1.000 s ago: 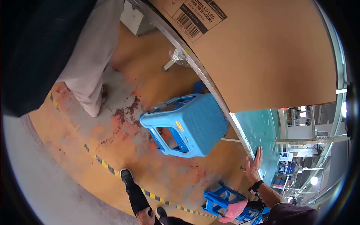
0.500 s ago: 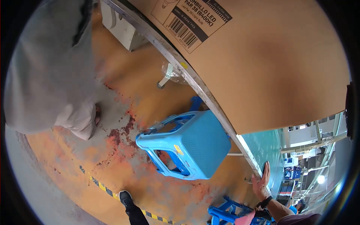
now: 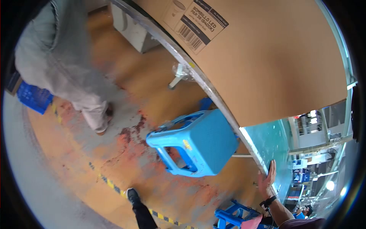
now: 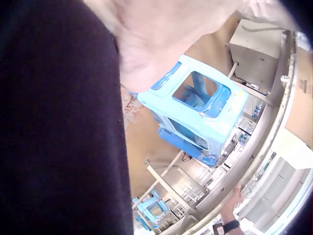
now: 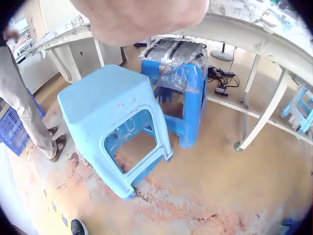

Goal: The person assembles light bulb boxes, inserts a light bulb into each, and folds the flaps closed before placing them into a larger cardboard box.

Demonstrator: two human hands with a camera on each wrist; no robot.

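Note:
My right hand, with a dark strap at its wrist, rests with straight fingers on the green tabletop at its metal edge. In the right wrist view the same hand is a blurred shape across the top. A large carton printed "BOMBILLO LED PAR 38 (6400K)" stands on the table beyond it. My left hand hangs near dark clothing in the left wrist view, partly cut off, with nothing seen in it. A light blue plastic stool stands below the table edge, apart from both hands.
A darker blue stool with a plastic-wrapped top stands beside the light one. Another person in grey trousers stands near a blue crate. Yellow-black tape crosses the worn floor. A pink cloth-like thing lies low right.
The view has shifted, so the stool and my right hand sit lower in it. My left hand, at the bottom edge earlier, has left the head view. The other person's legs have moved.

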